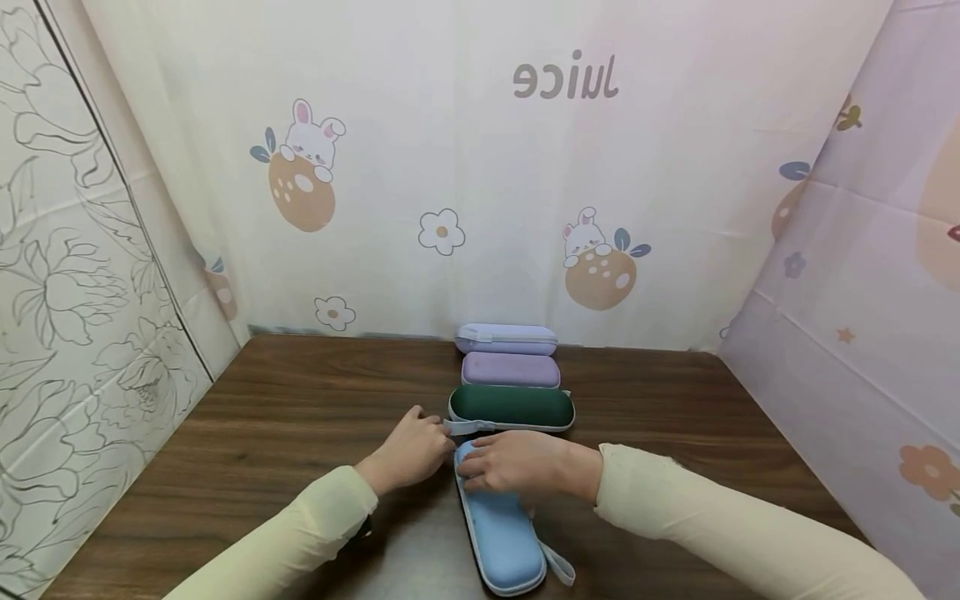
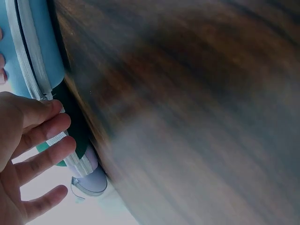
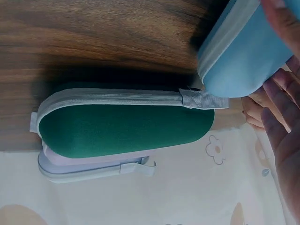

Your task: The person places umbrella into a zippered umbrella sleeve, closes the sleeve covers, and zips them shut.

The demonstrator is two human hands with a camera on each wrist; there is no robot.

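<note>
A light-blue zippered glasses case [image 1: 498, 533] lies lengthwise on the table, its grey wrist loop [image 1: 558, 564] at the near right end. My right hand [image 1: 517, 462] grips the case's far end, with the thumb [image 3: 283, 21] on one side and the fingers across from it. At that end's left corner, my left hand [image 1: 412, 450] pinches the zipper pull between thumb and index finger; the other fingers [image 2: 47, 161] are spread loosely. The pull is mostly hidden by the thumb. Just beyond lies a dark-green glasses case [image 3: 126, 129] with a grey strap [image 1: 468, 427].
Behind the green case, a purple case [image 1: 512, 369] and a lavender case [image 1: 517, 340] lie crosswise in a row. The lavender one is nearest the printed curtain [image 1: 450, 167] at the table's back edge. Brown wood tabletop [image 1: 315, 392] extends to both sides.
</note>
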